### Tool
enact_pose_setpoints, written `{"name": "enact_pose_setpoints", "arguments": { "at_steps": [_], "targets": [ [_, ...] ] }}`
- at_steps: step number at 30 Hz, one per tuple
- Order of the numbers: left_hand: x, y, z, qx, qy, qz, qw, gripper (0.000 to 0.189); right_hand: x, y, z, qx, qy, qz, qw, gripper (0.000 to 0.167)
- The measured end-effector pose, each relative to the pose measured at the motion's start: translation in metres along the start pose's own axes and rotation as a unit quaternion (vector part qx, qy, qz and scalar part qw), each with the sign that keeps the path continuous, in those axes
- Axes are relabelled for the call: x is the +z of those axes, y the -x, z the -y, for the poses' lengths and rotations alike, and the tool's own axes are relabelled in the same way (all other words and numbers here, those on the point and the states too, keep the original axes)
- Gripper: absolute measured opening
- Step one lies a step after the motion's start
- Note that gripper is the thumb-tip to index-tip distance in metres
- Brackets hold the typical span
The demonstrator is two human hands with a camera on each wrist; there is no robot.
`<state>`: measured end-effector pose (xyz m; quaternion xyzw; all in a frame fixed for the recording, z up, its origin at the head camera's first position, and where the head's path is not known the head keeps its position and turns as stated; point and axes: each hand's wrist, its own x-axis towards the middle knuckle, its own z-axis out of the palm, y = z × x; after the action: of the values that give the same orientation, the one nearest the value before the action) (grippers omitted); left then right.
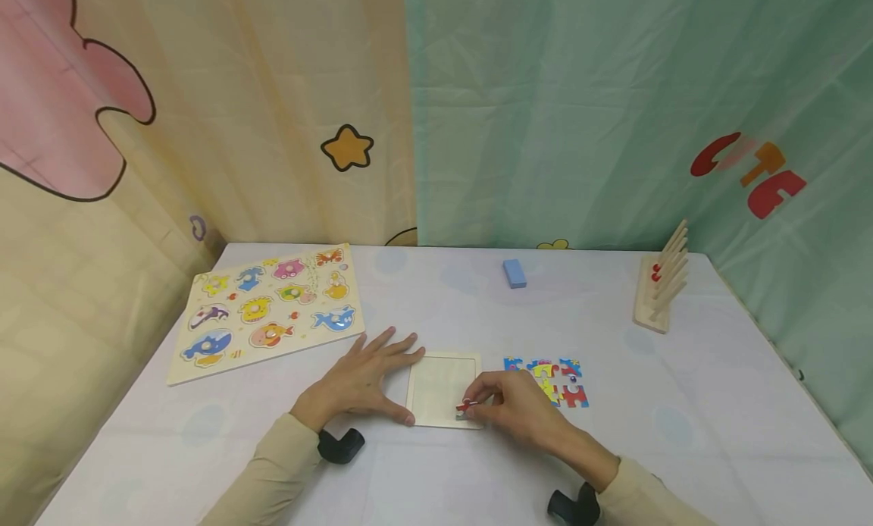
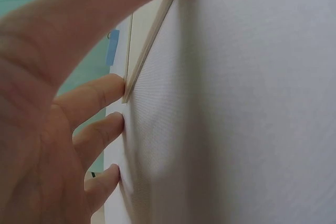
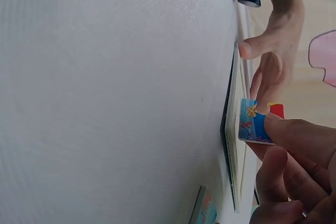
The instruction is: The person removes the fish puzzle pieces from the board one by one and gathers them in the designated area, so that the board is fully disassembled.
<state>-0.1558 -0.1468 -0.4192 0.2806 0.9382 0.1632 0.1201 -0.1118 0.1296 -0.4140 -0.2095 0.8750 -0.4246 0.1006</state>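
A shallow, pale wooden puzzle tray (image 1: pixel 439 386) lies flat on the table, its inside bare. My left hand (image 1: pixel 361 378) spreads its fingers at the tray's left side, with the thumb at the near corner and the index fingertip at the far one. Between thumb and fingers of my right hand (image 1: pixel 525 412) is a jigsaw piece (image 3: pixel 253 121), pinched over the tray's near right corner. Blue with an orange starfish and a bit of red, it stands tilted in the right wrist view. Several loose jigsaw pieces (image 1: pixel 574 396) lie just beyond the right hand, which partly hides them.
At the back left lies a large animal peg puzzle board (image 1: pixel 235 291). A blue block (image 1: pixel 514 273) sits at the back middle. A wooden stand (image 1: pixel 644 302) with upright pegs and red beads is at the right. Curtains (image 1: pixel 546 117) hang behind the table.
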Motion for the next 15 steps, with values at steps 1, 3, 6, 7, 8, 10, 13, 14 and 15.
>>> {"name": "enact_pose_setpoints", "arguments": {
  "at_steps": [1, 3, 6, 7, 8, 10, 13, 14, 15],
  "targets": [
    [0.0, 0.0, 0.0, 0.001, 0.001, 0.0, 1.0, 0.103, -0.001, 0.0, 0.0, 0.006, 0.003, -0.001, 1.0, 0.015],
    [0.0, 0.0, 0.0, 0.002, 0.001, 0.001, 1.0, 0.103, -0.002, 0.001, -0.001, 0.016, 0.004, -0.002, 0.9999, 0.013],
    [0.0, 0.0, 0.0, 0.003, -0.001, -0.001, 1.0, 0.103, -0.006, 0.004, -0.002, 0.027, -0.008, -0.001, 0.9996, 0.012],
    [0.001, 0.0, 0.0, 0.004, -0.002, -0.001, 1.0, 0.103, -0.008, 0.005, -0.003, 0.029, -0.014, -0.001, 0.9995, 0.013],
    [0.0, 0.0, 0.0, 0.003, -0.003, -0.001, 1.0, 0.103, -0.009, 0.006, -0.004, 0.031, -0.018, -0.001, 0.9994, 0.014],
    [0.0, 0.0, 0.0, 0.003, -0.004, -0.002, 1.0, 0.103, -0.013, 0.009, -0.006, 0.035, -0.03, 0.003, 0.9989, 0.017],
    [0.0, 0.0, 0.0, 0.002, -0.002, -0.001, 1.0, 0.103, -0.02, 0.014, -0.01, 0.04, -0.043, 0.01, 0.9982, 0.019],
    [0.0, 0.0, 0.0, 0.002, -0.002, -0.001, 1.0, 0.104, -0.023, 0.016, -0.011, 0.042, -0.048, 0.013, 0.9979, 0.02],
    [0.0, 0.0, 0.001, 0.003, 0.0, -0.001, 1.0, 0.104, -0.026, 0.019, -0.013, 0.043, -0.052, 0.015, 0.9976, 0.021]
  ]
}}
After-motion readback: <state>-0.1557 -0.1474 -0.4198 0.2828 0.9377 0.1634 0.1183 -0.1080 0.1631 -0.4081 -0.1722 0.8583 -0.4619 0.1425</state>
